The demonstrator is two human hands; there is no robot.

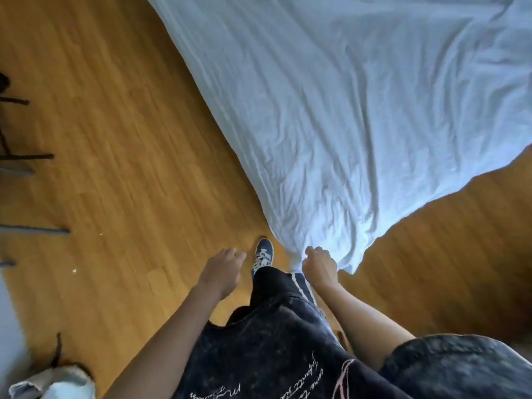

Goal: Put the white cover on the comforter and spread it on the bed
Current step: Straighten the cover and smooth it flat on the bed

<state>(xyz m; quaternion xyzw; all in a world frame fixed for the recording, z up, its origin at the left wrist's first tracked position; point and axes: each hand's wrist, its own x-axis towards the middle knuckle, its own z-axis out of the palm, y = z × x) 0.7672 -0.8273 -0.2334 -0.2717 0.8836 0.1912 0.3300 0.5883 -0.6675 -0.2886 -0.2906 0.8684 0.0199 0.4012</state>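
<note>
The right hand [319, 262] grips the near corner of the white cover [345, 110], fingers curled into the cloth; the cover's long axis runs from that corner far and right, hanging over the wood floor [115, 139]. The left hand [223, 267] hangs free just left of the corner, fingers loosely curled and holding nothing. No bed can be made out in view.

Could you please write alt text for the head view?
The right hand grips a corner of the white cover, which hangs over a wood floor. The left hand hangs free, holding nothing, beside a blue shoe.
</note>
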